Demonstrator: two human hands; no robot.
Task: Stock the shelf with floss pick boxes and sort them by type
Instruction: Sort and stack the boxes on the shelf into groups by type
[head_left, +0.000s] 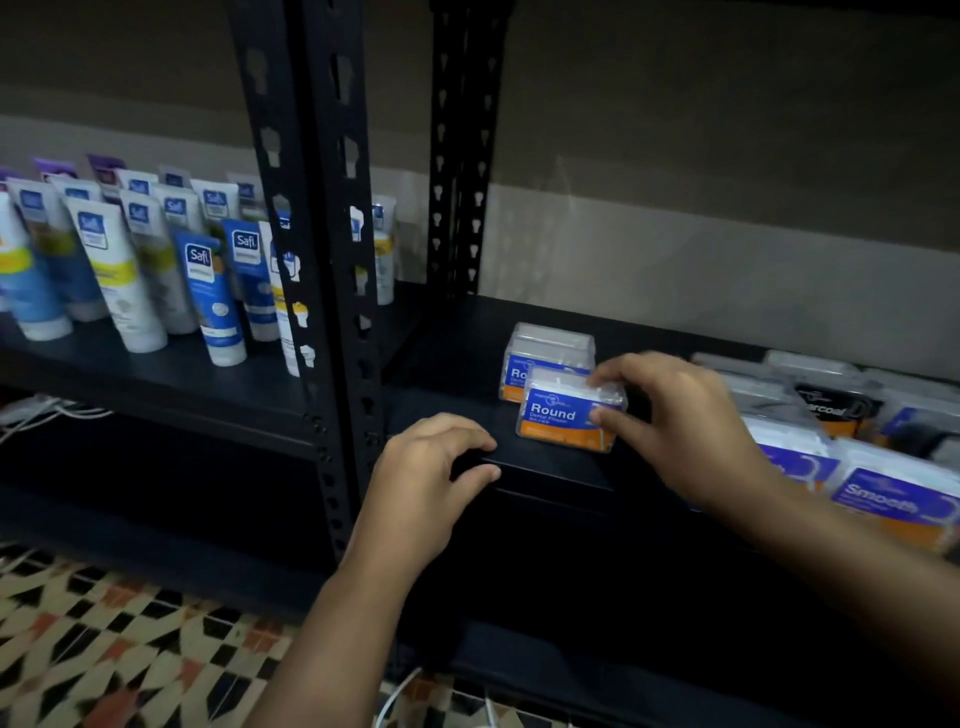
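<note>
My right hand (680, 421) pinches a clear floss pick box with a blue "Round" label (558, 413) by its right end, at the front of the black shelf (550, 467). A second "Round" box (545, 348) stands directly behind it. My left hand (431, 467) rests on the shelf's front edge with fingers curled over the lip, to the left of the box. Further right lie several more floss boxes, among them a "Smooth" box (893, 499) and a dark "Charcoal" box (836, 408), partly hidden by my right forearm.
A black perforated upright post (322, 260) divides the shelving. Left of it stand several white and blue tubes (208, 291) on a neighbouring shelf. White cables (47, 410) hang below that shelf. A patterned tile floor (130, 649) lies beneath.
</note>
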